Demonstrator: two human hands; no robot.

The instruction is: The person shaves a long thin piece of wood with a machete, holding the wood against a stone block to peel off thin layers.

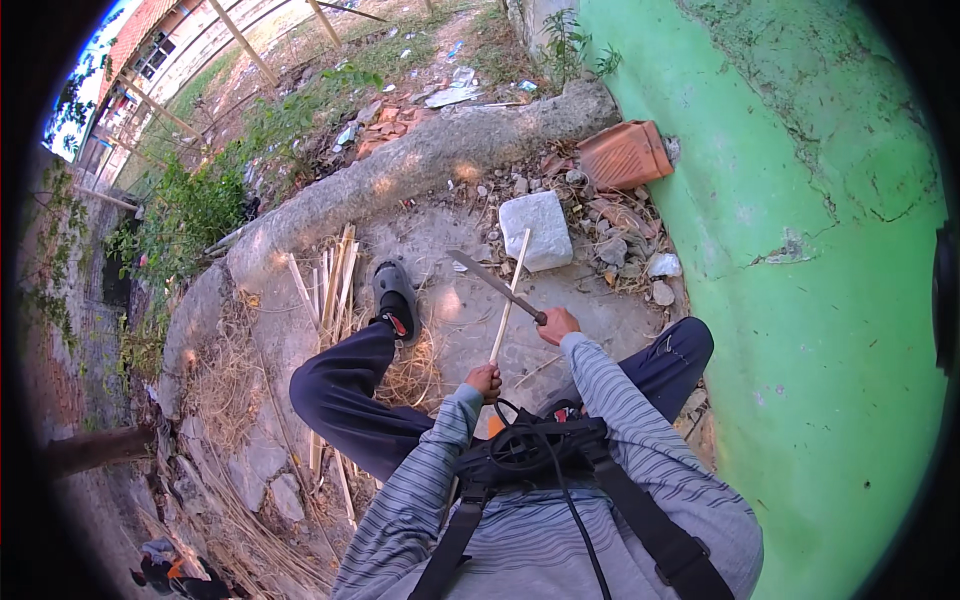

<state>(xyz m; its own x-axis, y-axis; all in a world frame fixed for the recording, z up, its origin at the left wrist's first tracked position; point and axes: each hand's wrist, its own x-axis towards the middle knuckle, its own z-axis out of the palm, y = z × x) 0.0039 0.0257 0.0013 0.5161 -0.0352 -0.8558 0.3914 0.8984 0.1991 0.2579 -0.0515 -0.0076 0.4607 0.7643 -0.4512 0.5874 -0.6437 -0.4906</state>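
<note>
My left hand [484,382] is closed round the near end of a thin, pale split-wood or bamboo strip [502,332]. The strip points away from me, its far end over a white stone block [550,232]. In my right hand [558,325] is the handle of a long-bladed knife [482,273], the blade slanting up to the left. Blade and strip cross a little short of the block; whether the edge bites into the wood I cannot tell. Several more pale strips [345,280] lie left of my outstretched foot [395,295].
Curly shavings [418,372] litter the ground by that foot. A green wall [800,300] rises close on my right. Rubble [612,245] and an orange hollow brick [625,155] lie along it. A low concrete kerb [420,155] curves across the far side.
</note>
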